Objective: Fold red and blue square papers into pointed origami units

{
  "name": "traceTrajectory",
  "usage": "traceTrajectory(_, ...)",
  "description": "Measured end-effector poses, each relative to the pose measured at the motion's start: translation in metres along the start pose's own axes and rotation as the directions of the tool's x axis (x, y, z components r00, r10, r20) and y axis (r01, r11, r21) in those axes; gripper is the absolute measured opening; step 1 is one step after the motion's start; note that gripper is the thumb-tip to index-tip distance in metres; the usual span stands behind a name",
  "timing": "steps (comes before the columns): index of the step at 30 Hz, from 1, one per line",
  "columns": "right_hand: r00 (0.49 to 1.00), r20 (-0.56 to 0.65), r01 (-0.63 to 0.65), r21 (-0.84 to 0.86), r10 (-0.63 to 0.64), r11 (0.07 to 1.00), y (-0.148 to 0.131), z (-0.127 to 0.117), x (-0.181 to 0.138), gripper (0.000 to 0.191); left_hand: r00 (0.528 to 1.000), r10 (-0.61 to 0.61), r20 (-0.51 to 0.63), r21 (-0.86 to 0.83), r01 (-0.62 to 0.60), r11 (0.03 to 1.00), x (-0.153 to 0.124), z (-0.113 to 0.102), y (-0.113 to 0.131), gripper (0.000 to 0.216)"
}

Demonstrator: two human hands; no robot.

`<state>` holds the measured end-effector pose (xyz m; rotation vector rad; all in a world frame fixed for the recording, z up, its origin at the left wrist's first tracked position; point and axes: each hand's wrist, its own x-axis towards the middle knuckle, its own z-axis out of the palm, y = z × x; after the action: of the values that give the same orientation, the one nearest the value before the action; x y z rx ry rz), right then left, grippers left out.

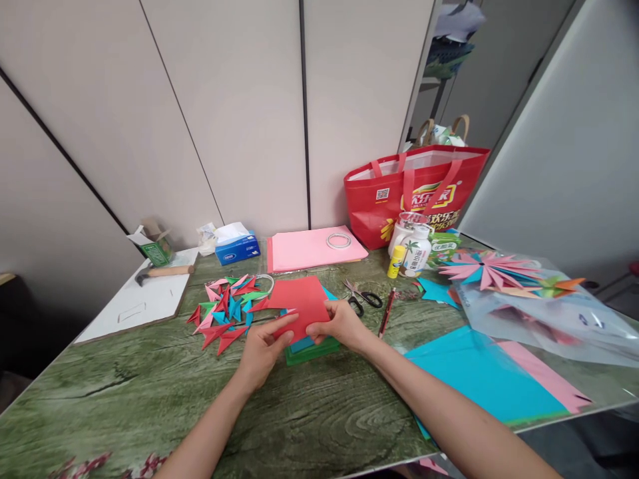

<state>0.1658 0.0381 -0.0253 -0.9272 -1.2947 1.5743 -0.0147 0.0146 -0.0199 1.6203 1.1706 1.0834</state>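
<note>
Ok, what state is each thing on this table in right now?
Red sheet, held in left hand and right hand.
Scissors, lying flat, blades shut.
Red bag, upright, open.
Tissue box, open, tissue sticking out.
Glue stick, upright.
Cardboard box, flaps open.

Both arms are bare and reach forward from the lower edge of the view, meeting near the middle. The left forearm (210,432) rises steeply. The right forearm (439,406) comes in on a long slant from the lower right. The left grip (262,351) has its thumb on top and its fingers curled beneath, pinched closed. The right grip (338,324) sits just beside it and slightly farther forward, knuckles up, thumb pressed against fingers. Their fingertips nearly meet.
</note>
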Motion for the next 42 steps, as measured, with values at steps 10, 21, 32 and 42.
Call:
traceTrajectory(10,0.997,0.01,-0.078,0.133,0.078,0.988,0.002,-0.008,0.003,0.031,0.995,-0.036,-0.091,-0.026,0.033,0.999,0.004,-0.004,-0.003,0.034)
traceTrajectory(21,0.997,-0.026,-0.075,0.121,0.079,0.99,0.001,-0.013,0.004,0.03,0.995,-0.05,-0.085,-0.14,0.037,0.989,0.004,-0.003,-0.004,0.036)
traceTrajectory(32,0.999,0.021,0.041,0.026,-0.041,0.999,0.005,-0.005,0.004,0.043,1.0,-0.013,-0.018,0.048,0.013,0.999,0.004,-0.003,0.003,0.031)
traceTrajectory(42,0.994,0.008,0.108,-0.083,-0.108,0.991,0.006,-0.004,0.003,0.034,0.999,-0.002,0.051,0.026,0.001,1.0,0.001,0.001,0.001,0.027)
